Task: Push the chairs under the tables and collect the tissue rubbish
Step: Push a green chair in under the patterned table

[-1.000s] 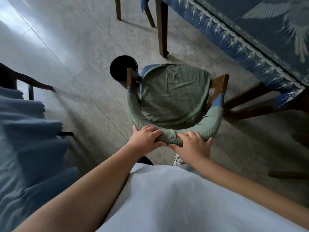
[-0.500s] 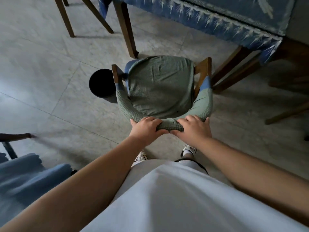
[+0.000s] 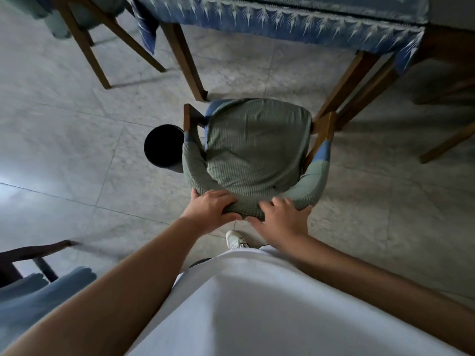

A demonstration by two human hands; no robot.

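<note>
Tiled floor [image 3: 77, 140]: green chair [image 3: 257, 150], black bin [image 3: 162, 146] beside.

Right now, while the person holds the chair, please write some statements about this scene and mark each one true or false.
1. Both hands, left hand and right hand, hold the curved backrest of the green-covered chair. True.
2. The black bin stands at the chair's right side. False: it stands at the left side, beside the armrest.
3. The chair's seat is already fully under the table. False: the whole seat is uncovered in front of the blue tablecloth.
4. The floor is tiled. True.
</note>
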